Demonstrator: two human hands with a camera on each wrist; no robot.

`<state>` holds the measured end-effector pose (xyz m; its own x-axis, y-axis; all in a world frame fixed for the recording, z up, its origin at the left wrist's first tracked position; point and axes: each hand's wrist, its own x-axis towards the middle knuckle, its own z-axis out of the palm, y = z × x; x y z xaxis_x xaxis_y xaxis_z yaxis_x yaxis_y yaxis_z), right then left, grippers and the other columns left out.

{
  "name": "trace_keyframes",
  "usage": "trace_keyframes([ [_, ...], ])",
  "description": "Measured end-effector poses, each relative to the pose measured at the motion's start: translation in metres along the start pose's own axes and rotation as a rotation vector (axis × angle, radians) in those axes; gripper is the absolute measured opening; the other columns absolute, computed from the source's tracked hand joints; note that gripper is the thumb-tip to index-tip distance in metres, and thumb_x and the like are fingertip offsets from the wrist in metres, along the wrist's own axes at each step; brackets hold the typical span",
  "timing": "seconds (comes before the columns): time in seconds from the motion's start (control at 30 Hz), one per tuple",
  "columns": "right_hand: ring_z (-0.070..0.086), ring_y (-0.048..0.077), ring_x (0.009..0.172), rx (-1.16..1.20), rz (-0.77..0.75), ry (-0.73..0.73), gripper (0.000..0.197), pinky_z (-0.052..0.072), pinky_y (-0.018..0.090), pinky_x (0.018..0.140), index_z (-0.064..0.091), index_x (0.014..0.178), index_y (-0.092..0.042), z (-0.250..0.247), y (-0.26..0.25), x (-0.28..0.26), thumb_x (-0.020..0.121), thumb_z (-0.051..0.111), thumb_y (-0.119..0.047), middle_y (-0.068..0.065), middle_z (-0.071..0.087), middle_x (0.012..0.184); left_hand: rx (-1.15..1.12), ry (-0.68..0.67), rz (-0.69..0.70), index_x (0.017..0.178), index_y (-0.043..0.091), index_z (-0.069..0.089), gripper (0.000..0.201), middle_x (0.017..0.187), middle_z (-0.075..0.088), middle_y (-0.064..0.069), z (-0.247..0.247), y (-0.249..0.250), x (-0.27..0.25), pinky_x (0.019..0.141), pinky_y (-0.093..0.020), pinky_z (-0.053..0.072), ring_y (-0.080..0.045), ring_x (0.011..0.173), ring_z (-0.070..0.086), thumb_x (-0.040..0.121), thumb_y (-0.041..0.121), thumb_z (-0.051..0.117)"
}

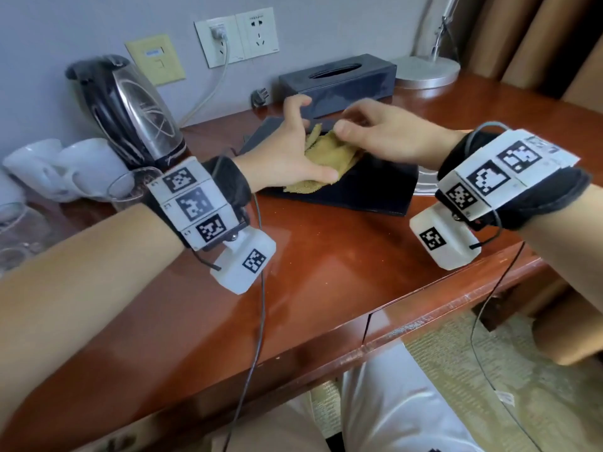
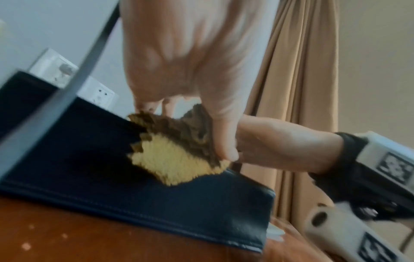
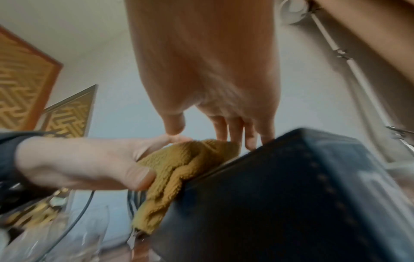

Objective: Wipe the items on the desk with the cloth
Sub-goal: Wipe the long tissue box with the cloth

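A mustard-yellow cloth (image 1: 329,151) lies bunched on a dark leather folder (image 1: 375,190) in the middle of the desk. My left hand (image 1: 310,141) grips the cloth, thumb pressed on its near edge and fingers arched over its far side. In the left wrist view the left hand (image 2: 186,131) has the cloth (image 2: 174,159) bunched under it on the folder (image 2: 156,203). My right hand (image 1: 349,123) hovers over the cloth's right part. In the right wrist view the right hand (image 3: 201,134) has straight fingers reaching down to the cloth (image 3: 179,168), thumb apart from them.
A dark tissue box (image 1: 339,79) stands just behind the folder. A kettle (image 1: 130,109), white cups (image 1: 55,168) and glasses (image 1: 130,187) crowd the left side. A lamp base (image 1: 427,70) sits at the back right. The desk edge (image 1: 424,314) runs in front.
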<state>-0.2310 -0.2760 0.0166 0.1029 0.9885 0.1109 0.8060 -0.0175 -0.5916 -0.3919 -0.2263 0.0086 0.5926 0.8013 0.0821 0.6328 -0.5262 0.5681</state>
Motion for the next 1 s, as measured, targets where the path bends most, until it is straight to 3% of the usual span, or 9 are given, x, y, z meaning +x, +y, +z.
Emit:
trace_keyframes([
  [0.1, 0.048, 0.017, 0.12, -0.169, -0.089, -0.145, 0.059, 0.032, 0.021, 0.093, 0.041, 0.139, -0.018, 0.014, -0.011, -0.002, 0.09, 0.051, -0.05, 0.004, 0.05, 0.136, 0.059, -0.106, -0.108, 0.149, 0.017, 0.004, 0.107, 0.154, 0.021, -0.003, -0.019, -0.013, -0.006, 0.096, -0.015, 0.024, -0.013, 0.134, 0.03, 0.074, 0.026, 0.08],
  [0.23, 0.05, 0.024, 0.118, -0.322, -0.163, -0.133, 0.056, 0.036, 0.027, 0.088, 0.049, 0.133, -0.017, 0.024, -0.016, 0.0, 0.084, 0.066, -0.038, 0.008, 0.056, 0.126, 0.089, -0.284, -0.175, 0.151, 0.023, 0.008, 0.086, 0.159, 0.013, 0.006, -0.047, -0.029, -0.019, 0.103, -0.019, 0.018, -0.009, 0.142, 0.017, 0.087, 0.036, 0.064],
  [0.4, 0.055, 0.023, 0.09, -0.255, -0.152, 0.02, 0.029, 0.034, 0.026, 0.066, 0.064, 0.098, -0.004, 0.013, -0.012, -0.001, 0.082, 0.069, -0.028, 0.006, 0.057, 0.087, 0.121, -0.002, -0.109, 0.138, 0.022, 0.043, 0.038, 0.142, 0.042, 0.007, -0.051, -0.032, -0.012, 0.094, -0.019, 0.026, -0.008, 0.127, 0.039, 0.101, 0.03, 0.043],
  [0.47, 0.053, 0.017, 0.079, -0.156, -0.08, 0.095, 0.019, 0.037, 0.016, 0.055, 0.066, 0.09, -0.008, 0.0, -0.005, -0.001, 0.082, 0.068, -0.026, 0.005, 0.059, 0.078, 0.198, 0.029, -0.035, 0.132, 0.02, 0.051, 0.033, 0.136, 0.049, 0.005, -0.042, -0.026, -0.004, 0.09, -0.02, 0.028, -0.012, 0.126, 0.044, 0.101, 0.029, 0.042],
  [0.53, 0.058, 0.016, 0.08, 0.026, 0.035, 0.209, 0.018, 0.048, 0.013, 0.065, 0.067, 0.092, -0.008, -0.017, 0.008, -0.001, 0.083, 0.068, -0.024, 0.005, 0.064, 0.082, 0.25, -0.04, 0.037, 0.131, 0.019, 0.051, 0.036, 0.135, 0.051, 0.005, -0.031, -0.017, 0.005, 0.09, -0.02, 0.03, -0.014, 0.126, 0.046, 0.099, 0.033, 0.044],
  [0.63, 0.067, 0.022, 0.091, 0.31, 0.19, 0.394, 0.041, 0.055, 0.04, 0.086, 0.069, 0.103, -0.004, -0.039, 0.027, -0.002, 0.073, 0.073, -0.031, 0.012, 0.069, 0.1, 0.31, -0.176, 0.088, 0.134, 0.02, 0.05, 0.044, 0.135, 0.052, 0.007, -0.018, -0.003, 0.015, 0.096, -0.022, 0.034, -0.012, 0.124, 0.048, 0.095, 0.041, 0.049],
  [0.73, 0.069, 0.025, 0.087, 0.372, 0.243, 0.477, 0.039, 0.056, 0.044, 0.082, 0.069, 0.084, -0.011, -0.048, 0.045, -0.002, 0.059, 0.071, -0.041, 0.012, 0.07, 0.096, 0.368, -0.271, 0.108, 0.135, 0.017, 0.049, 0.052, 0.136, 0.052, 0.001, -0.01, 0.007, 0.023, 0.096, -0.021, 0.035, -0.014, 0.123, 0.05, 0.09, 0.041, 0.06],
  [0.8, 0.069, 0.025, 0.084, 0.415, 0.269, 0.491, 0.028, 0.057, 0.044, 0.079, 0.065, 0.073, -0.015, -0.049, 0.048, -0.003, 0.06, 0.072, -0.039, 0.011, 0.069, 0.091, 0.397, -0.28, 0.116, 0.132, 0.014, 0.054, 0.057, 0.133, 0.056, -0.001, -0.006, 0.013, 0.027, 0.09, -0.02, 0.036, -0.015, 0.119, 0.052, 0.083, 0.04, 0.069],
  [1.0, 0.07, 0.026, 0.081, 0.622, 0.27, 0.518, 0.029, 0.059, 0.042, 0.072, 0.066, 0.093, 0.0, -0.046, 0.052, -0.005, 0.075, 0.072, -0.023, 0.017, 0.068, 0.097, 0.363, -0.314, 0.021, 0.115, 0.01, 0.066, 0.046, 0.117, 0.064, -0.005, -0.004, 0.025, 0.037, 0.093, -0.031, 0.045, -0.021, 0.111, 0.058, 0.079, 0.039, 0.074],
])
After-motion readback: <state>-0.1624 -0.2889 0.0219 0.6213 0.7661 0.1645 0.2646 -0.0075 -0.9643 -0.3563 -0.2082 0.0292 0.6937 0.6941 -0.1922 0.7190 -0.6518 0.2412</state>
